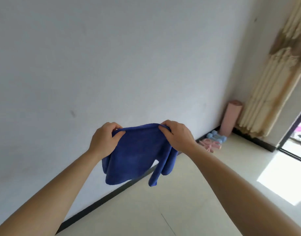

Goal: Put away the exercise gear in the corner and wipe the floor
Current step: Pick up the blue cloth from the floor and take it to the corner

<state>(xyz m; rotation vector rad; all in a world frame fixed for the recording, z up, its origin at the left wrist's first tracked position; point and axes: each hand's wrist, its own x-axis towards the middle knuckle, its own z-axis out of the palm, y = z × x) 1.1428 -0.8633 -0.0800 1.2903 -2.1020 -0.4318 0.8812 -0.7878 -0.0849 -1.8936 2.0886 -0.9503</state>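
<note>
I've got the cloth (137,150) pinched at its top edge by my left hand (103,138) and right hand (177,135), spread mid-frame for wiping, gear (216,138) parked right of centre.

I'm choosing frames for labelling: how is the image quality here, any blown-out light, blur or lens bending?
Head view: the sunlit floor patch by the doorway is blown out white; the frame sits tilted, so the baseboard and curtain slant; the blue dumbbells and rolled pink mat in the corner look soft; the blue cloth, gripped by left hand and right hand, is evenly lit and fairly sharp.
</note>
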